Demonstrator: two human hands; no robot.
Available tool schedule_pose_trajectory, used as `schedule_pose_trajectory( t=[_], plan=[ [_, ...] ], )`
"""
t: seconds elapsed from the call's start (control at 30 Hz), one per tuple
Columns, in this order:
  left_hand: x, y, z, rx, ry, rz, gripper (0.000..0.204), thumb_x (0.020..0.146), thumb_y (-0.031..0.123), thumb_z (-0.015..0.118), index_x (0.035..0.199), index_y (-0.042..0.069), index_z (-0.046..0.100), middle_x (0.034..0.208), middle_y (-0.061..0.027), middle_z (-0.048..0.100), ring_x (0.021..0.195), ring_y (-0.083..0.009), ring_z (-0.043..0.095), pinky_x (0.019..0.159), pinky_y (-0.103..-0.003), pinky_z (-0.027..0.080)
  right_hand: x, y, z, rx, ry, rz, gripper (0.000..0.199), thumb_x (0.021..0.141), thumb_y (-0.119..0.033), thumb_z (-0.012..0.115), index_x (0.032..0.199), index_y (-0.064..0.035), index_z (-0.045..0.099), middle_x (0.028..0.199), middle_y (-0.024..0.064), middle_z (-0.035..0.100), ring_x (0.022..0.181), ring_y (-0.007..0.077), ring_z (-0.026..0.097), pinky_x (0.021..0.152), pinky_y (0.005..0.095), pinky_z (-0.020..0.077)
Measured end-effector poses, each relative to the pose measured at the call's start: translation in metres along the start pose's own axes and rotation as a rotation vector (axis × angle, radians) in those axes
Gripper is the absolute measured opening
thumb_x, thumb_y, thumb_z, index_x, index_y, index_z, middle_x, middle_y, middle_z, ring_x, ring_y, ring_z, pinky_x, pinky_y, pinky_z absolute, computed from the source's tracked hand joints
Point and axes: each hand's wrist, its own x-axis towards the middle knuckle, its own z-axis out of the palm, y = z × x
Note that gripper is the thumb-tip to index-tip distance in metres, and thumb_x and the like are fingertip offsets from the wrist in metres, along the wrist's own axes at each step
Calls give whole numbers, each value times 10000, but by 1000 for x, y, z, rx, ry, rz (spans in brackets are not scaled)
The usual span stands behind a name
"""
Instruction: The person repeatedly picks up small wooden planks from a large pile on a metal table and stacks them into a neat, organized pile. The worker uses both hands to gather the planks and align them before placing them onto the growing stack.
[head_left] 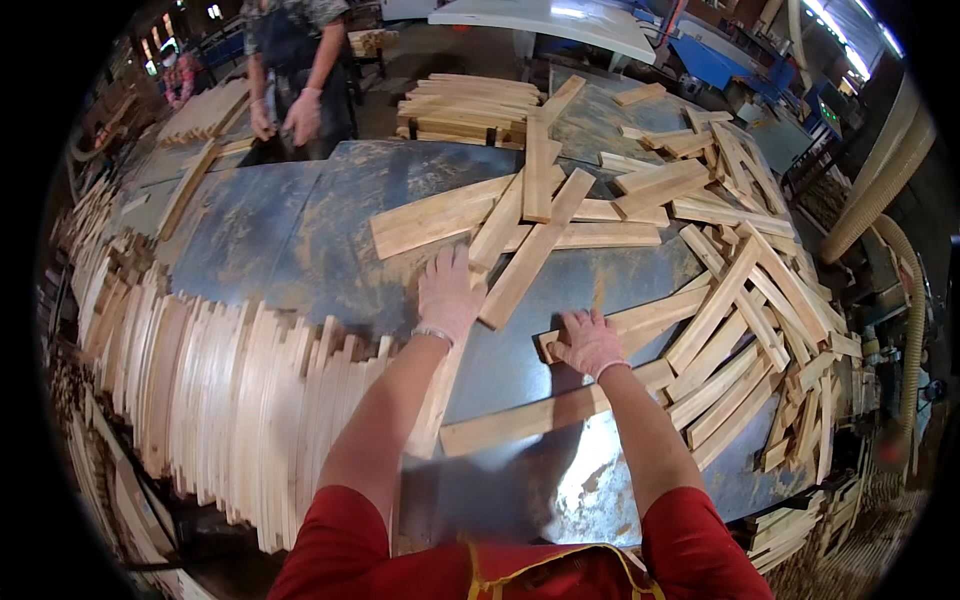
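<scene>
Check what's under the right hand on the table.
The right hand lies flat on the end of a pale wooden slat that runs to the right over the worn blue-grey table. The palm covers the slat's left end, so that part cannot be seen.

Left hand and right hand press wooden slats on table.

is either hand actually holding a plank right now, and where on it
Neither lifts one. The left hand lies flat by the near end of a slanted plank; the right hand presses the left end of another plank.
</scene>
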Motion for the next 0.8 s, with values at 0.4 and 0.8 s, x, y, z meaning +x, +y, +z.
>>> schedule_pose_trajectory(
  t=[0.4, 0.8],
  plan=[
    [229, 118, 66, 40, -277, -146, 1051, 859, 660, 705, 1658, 94, 324, 1552, -238, 501, 1414, -399, 524, 1142, -558, 428, -38, 31, 15, -5, -600, 138, 513, 1019, -571, 554, 1202, -150, 784, 1176, 72, 792, 1101, 308, 737, 949, 524, 517],
    [161, 9, 19, -89, -489, -148, 786, 921, 189, 668, 1637, 108, 354, 1495, -286, 550, 1365, -470, 583, 1095, -535, 524, 145, -54, 11, 1919, 32, 524, 586, 902, -216, 814, 1414, -49, 583, 1189, 98, 717, 1044, 261, 701, 928, 415, 563]
  ],
)
